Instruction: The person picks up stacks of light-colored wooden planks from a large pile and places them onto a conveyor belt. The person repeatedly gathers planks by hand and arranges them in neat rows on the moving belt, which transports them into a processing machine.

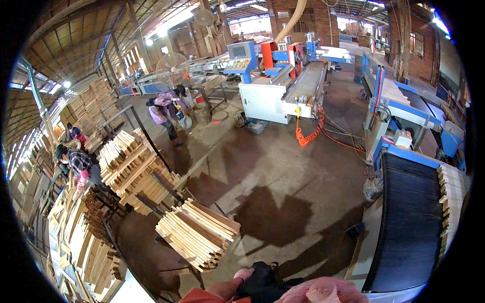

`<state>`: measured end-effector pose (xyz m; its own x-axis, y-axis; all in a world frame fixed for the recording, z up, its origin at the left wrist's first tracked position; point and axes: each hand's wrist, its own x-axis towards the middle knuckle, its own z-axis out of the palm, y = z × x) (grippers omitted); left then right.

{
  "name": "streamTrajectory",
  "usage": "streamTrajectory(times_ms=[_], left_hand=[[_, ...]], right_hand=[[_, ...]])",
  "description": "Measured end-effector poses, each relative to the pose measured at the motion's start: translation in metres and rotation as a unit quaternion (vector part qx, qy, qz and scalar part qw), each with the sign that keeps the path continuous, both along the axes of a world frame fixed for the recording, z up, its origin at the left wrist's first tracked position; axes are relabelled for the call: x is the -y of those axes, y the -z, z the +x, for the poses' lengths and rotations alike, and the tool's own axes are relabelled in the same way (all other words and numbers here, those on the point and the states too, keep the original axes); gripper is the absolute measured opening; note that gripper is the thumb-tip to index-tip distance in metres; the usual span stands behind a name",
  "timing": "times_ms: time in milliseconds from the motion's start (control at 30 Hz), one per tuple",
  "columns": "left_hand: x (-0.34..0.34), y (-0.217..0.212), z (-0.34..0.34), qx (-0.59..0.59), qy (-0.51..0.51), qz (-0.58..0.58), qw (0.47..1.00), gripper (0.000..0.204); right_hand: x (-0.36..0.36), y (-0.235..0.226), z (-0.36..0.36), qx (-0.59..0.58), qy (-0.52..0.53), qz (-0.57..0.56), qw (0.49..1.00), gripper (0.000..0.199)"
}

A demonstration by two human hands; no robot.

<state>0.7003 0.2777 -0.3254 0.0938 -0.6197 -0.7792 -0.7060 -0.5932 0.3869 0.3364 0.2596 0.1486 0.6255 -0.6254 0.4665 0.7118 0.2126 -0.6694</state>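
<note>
My left hand (pixel 244 273), in what looks like a pale pink glove, is low in the middle of the view, at the end of a bare forearm with an orange-red sleeve. It is beside, or touching, a black thing (pixel 261 278) that I cannot make out; its fingers are too small to read. My right hand (pixel 323 292) shows as a large pink shape at the lower edge, apparently gloved, its fingers cut off or hidden. Nearest on the left is a stack of light wooden strips (pixel 197 235) on a metal rack.
Taller wood stacks (pixel 134 164) stand at the left, where a person in a plaid shirt (pixel 81 164) works; another in purple (pixel 165 106) bends farther back. On the right runs a black conveyor belt (pixel 409 217) edged with wooden pieces. A white-and-blue machine (pixel 262 101) with an orange coiled hose (pixel 309 135) stands ahead.
</note>
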Motion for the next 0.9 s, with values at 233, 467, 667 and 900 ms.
streamTrajectory(times_ms=[233, 467, 667, 900], left_hand=[[0.001, -0.025, -0.016, -0.003, -0.002, 0.008, 1.0, 0.069], [-0.01, 0.061, 0.027, -0.004, 0.056, -0.064, 0.996, 0.067], [0.004, 0.053, 0.016, 0.042, 0.178, -0.067, 0.981, 0.054], [0.031, 0.044, 0.01, 0.065, 0.37, -0.096, 0.922, 0.038]], right_hand=[[-0.005, 0.0, 0.003, -0.01, -0.007, -0.002, 1.0, 0.085], [-0.02, -0.003, 0.002, 0.013, 0.001, -0.018, 1.0, 0.087], [-0.038, -0.006, -0.001, 0.022, 0.054, -0.042, 0.997, 0.088], [-0.055, -0.013, -0.008, 0.036, 0.118, -0.067, 0.99, 0.09]])
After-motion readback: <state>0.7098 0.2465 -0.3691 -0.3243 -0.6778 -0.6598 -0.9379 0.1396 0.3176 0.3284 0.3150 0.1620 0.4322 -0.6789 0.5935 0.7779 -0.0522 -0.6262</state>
